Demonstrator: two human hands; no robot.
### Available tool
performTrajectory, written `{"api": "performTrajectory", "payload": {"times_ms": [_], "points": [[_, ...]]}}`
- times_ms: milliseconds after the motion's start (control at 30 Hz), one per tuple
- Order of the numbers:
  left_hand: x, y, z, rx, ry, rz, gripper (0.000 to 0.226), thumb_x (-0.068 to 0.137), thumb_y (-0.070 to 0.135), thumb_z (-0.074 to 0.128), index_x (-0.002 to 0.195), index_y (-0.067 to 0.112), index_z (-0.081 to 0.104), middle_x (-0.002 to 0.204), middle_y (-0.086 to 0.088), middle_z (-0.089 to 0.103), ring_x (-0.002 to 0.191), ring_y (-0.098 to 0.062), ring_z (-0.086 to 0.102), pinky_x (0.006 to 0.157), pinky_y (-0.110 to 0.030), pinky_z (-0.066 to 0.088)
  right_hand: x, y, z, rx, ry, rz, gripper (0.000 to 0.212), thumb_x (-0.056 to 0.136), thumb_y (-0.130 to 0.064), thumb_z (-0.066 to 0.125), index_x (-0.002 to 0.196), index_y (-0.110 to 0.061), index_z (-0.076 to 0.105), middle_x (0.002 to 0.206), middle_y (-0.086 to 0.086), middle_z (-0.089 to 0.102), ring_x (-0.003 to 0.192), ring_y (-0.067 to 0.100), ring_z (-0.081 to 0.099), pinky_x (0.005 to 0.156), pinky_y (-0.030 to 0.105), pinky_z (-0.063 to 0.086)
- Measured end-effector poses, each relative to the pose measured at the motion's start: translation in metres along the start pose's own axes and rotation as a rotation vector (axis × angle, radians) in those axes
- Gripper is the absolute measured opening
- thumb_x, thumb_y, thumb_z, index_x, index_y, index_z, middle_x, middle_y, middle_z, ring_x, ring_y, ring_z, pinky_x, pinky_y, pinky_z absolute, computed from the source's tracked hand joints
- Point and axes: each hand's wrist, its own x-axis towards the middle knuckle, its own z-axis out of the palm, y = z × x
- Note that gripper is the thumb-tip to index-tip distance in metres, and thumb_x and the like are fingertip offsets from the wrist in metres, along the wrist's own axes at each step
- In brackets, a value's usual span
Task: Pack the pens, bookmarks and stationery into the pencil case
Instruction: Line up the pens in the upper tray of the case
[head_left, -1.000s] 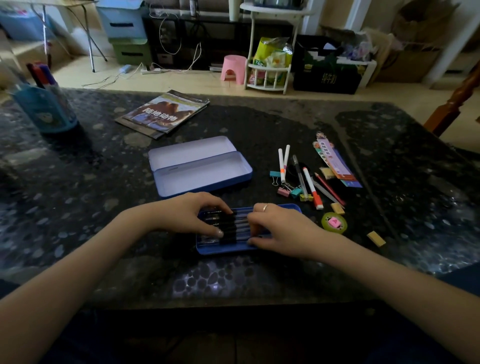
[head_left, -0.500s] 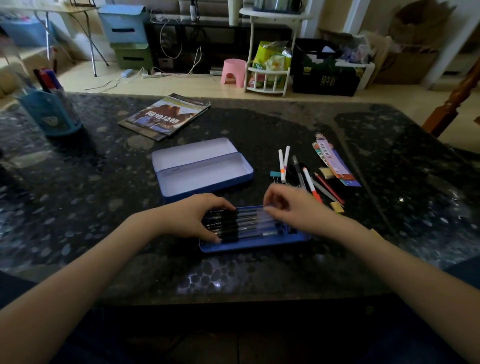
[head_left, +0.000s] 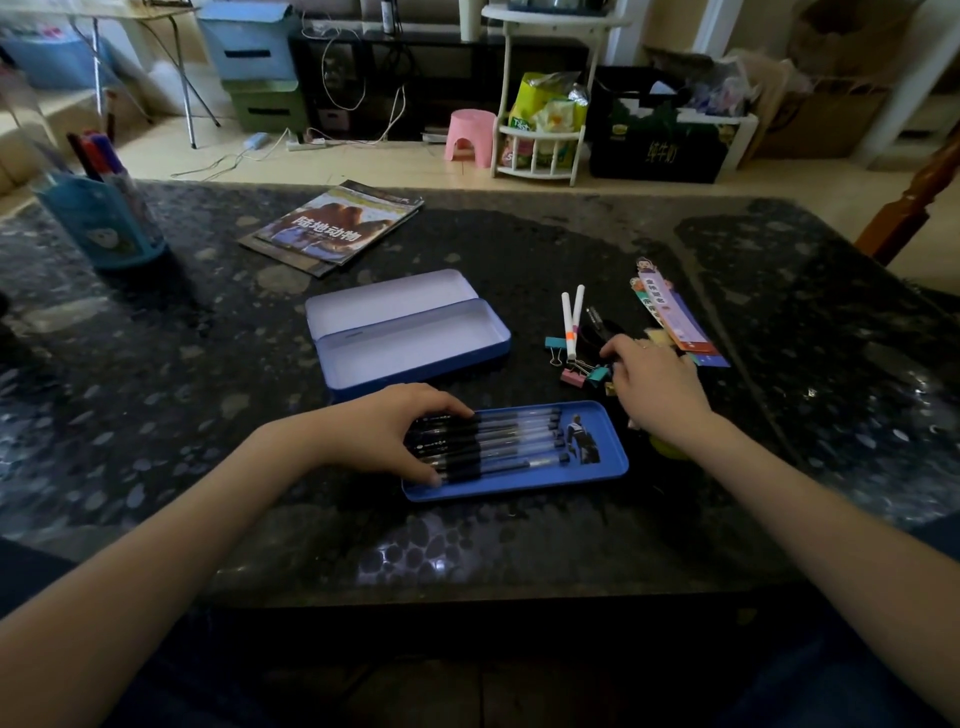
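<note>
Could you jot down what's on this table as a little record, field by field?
Surface: dark speckled table
Near tray: blue tray holding a row of black pens
Open case: blue pencil case, empty inside
Left hand: resting on the pens
Right hand: reaching over the loose stationery pile
Still loose: white markers, binder clips, bookmarks
Far left: blue pen holder
Also: magazine

I see a blue tray (head_left: 608, 470) of black-and-clear pens (head_left: 483, 441), a blue case (head_left: 410, 332) with pale lilac lining, a black speckled desk (head_left: 208, 364) — plus pink and teal binder clips (head_left: 584, 371), white markers (head_left: 571, 322) — one orange-banded.
</note>
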Motion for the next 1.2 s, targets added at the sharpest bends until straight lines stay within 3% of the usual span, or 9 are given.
{"api": "performTrajectory", "payload": {"times_ms": [133, 233, 400, 567, 667, 867, 1033, 1200], "points": [[0.001, 0.001, -0.001, -0.002, -0.002, -0.005, 0.070, 0.075, 0.032, 0.076, 0.135, 0.036, 0.040, 0.127, 0.014, 0.045, 0.115, -0.002, 0.042, 0.097, -0.018, 0.032, 0.002, -0.002, -0.009, 0.165, 0.112, -0.054, 0.030, 0.095, -0.010, 0.041, 0.118, -0.025, 0.053, 0.101, 0.006, 0.058, 0.089, 0.021, 0.056, 0.067, 0.033, 0.046], [-0.001, 0.002, -0.005, -0.091, -0.027, -0.024, 0.068, 0.077, 0.030, 0.075, 0.134, 0.036, 0.041, 0.128, 0.016, 0.046, 0.116, -0.001, 0.044, 0.097, -0.019, 0.036, 0.000, -0.013, -0.023, 0.391, 0.044, -0.058, 0.023, 0.096, -0.007, 0.038, 0.108, -0.022, 0.051, 0.094, 0.002, 0.056, 0.074, 0.014, 0.054, 0.055, 0.028, 0.040], [-0.003, -0.001, -0.015, -0.223, 0.083, -0.091, 0.045, 0.085, 0.019, 0.066, 0.126, 0.029, 0.052, 0.122, 0.008, 0.057, 0.110, -0.004, 0.055, 0.098, -0.027, 0.046, -0.017, -0.027, -0.045, 0.572, -0.332, -0.199, 0.022, 0.095, -0.008, 0.045, 0.088, -0.028, 0.045, 0.092, -0.004, 0.059, 0.080, 0.007, 0.060, 0.063, 0.022, 0.048], [-0.003, -0.005, -0.016, -0.225, 0.207, -0.114, 0.022, 0.091, 0.018, 0.058, 0.110, 0.026, 0.062, 0.111, 0.003, 0.065, 0.099, -0.007, 0.060, 0.093, -0.028, 0.048, -0.028, -0.035, -0.045, 0.587, -0.565, -0.350, 0.020, 0.093, -0.006, 0.052, 0.095, -0.026, 0.053, 0.098, -0.006, 0.062, 0.091, 0.007, 0.065, 0.076, 0.026, 0.056], [-0.003, -0.004, -0.016, -0.271, 0.184, -0.076, 0.025, 0.085, 0.025, 0.066, 0.110, 0.028, 0.065, 0.108, 0.007, 0.066, 0.097, -0.004, 0.063, 0.092, -0.027, 0.050, -0.032, -0.039, -0.046, 0.571, -0.609, -0.383, 0.016, 0.091, -0.008, 0.055, 0.096, -0.024, 0.056, 0.098, -0.004, 0.064, 0.090, 0.006, 0.066, 0.079, 0.025, 0.057], [-0.002, 0.001, -0.014, -0.242, 0.106, -0.019, 0.043, 0.073, 0.030, 0.077, 0.113, 0.031, 0.062, 0.110, 0.017, 0.063, 0.100, 0.006, 0.059, 0.082, -0.010, 0.049, -0.042, -0.048, -0.041, 0.528, -0.641, -0.474, 0.012, 0.089, -0.015, 0.062, 0.095, -0.024, 0.057, 0.092, -0.009, 0.063, 0.083, 0.004, 0.062, 0.074, 0.022, 0.052], [-0.002, -0.001, -0.011, -0.213, 0.035, -0.007, 0.053, 0.069, 0.030, 0.081, 0.116, 0.035, 0.060, 0.113, 0.021, 0.061, 0.105, 0.004, 0.057, 0.093, -0.026, 0.049, -0.048, -0.052, -0.036, 0.410, -0.618, -0.568, 0.011, 0.084, -0.022, 0.068, 0.089, -0.024, 0.059, 0.089, -0.012, 0.062, 0.080, 0.003, 0.058, 0.071, 0.020, 0.049], [-0.002, -0.002, -0.009, -0.232, 0.010, -0.002, 0.059, 0.066, 0.029, 0.084, 0.118, 0.038, 0.057, 0.117, 0.022, 0.056, 0.108, 0.004, 0.055, 0.097, -0.029, 0.048, -0.053, -0.057, -0.031, 0.382, -0.623, -0.565, 0.010, 0.085, -0.024, 0.068, 0.085, -0.019, 0.058, 0.088, -0.007, 0.062, 0.079, 0.005, 0.057, 0.071, 0.022, 0.049]]}}
